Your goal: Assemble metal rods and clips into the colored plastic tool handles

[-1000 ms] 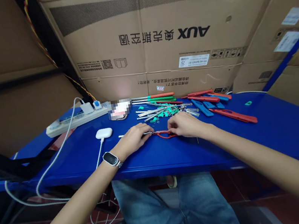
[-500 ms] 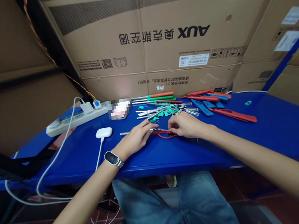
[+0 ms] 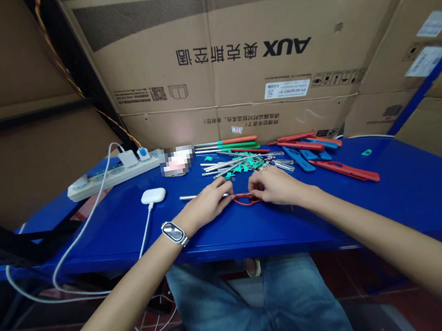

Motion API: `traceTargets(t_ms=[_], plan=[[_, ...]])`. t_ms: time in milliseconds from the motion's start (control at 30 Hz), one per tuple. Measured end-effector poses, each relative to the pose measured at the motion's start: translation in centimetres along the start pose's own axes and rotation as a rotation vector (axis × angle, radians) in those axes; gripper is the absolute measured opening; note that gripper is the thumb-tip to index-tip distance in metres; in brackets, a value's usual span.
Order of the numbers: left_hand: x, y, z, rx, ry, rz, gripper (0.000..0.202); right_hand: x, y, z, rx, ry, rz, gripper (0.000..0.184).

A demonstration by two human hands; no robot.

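At the front middle of the blue table, my left hand (image 3: pixel 215 200) is closed with its fingertips pinched on a thin metal rod (image 3: pixel 187 197). The rod's plain end sticks out to the left from under the hand. Just right of it, a red plastic piece with a loop-like outline (image 3: pixel 247 201) lies between both hands. My right hand (image 3: pixel 274 186) pinches the right end of this red piece, its fingers curled. What lies beneath the fingertips is hidden. Behind the hands spreads a pile of metal rods (image 3: pixel 221 166) mixed with small green plastic pieces (image 3: pixel 242 167).
Red handles (image 3: pixel 346 170) and blue handles (image 3: pixel 298 157) lie at the right. Green- and orange-handled tools (image 3: pixel 239 143) rest against the cardboard box (image 3: pixel 241 83). A white earphone case (image 3: pixel 154 196), its cable and a power strip (image 3: pixel 117 177) occupy the left. A small green piece (image 3: pixel 367 152) lies far right.
My left hand has shifted slightly right and closed in on the red piece, with the rod moving along. My right hand stays nearly in place.
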State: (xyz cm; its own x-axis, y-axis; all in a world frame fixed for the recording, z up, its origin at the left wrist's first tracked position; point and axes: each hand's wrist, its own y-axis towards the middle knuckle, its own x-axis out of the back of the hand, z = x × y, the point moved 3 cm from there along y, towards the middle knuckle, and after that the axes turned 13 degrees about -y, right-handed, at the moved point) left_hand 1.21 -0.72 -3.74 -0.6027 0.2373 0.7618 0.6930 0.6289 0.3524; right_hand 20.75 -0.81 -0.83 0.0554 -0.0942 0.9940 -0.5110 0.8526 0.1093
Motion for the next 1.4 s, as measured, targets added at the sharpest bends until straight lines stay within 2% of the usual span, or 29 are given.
traceTargets(t_ms=[300,533,667,800,1100,1233,1400], plan=[[0.3,-0.3,0.1,-0.046,0.027,-0.086,0.019,-0.2,-0.1,0.0,-0.002,0.007,-0.009,0.010],[0.7,-1.1,0.5,-0.007,-0.002,-0.046,0.027,-0.3,-0.3,-0.1,0.001,0.035,-0.035,0.010],[1.0,-1.3,0.3,-0.008,-0.002,-0.045,0.024,-0.3,-0.4,-0.1,-0.012,0.040,-0.025,0.010],[1.1,-1.3,0.3,-0.027,0.001,-0.044,0.024,-0.3,-0.3,-0.2,-0.016,0.047,-0.017,0.010],[0.7,-0.8,0.4,0.019,0.089,-0.038,0.023,-0.4,0.1,-0.8,-0.013,0.062,-0.034,0.011],[0.6,-0.7,0.3,-0.004,0.107,-0.033,0.024,-0.8,0.3,-1.2,-0.021,0.130,-0.051,0.011],[0.6,-0.7,0.2,-0.031,0.100,-0.038,0.026,-1.6,0.5,-1.8,-0.049,0.384,-0.015,0.011]])
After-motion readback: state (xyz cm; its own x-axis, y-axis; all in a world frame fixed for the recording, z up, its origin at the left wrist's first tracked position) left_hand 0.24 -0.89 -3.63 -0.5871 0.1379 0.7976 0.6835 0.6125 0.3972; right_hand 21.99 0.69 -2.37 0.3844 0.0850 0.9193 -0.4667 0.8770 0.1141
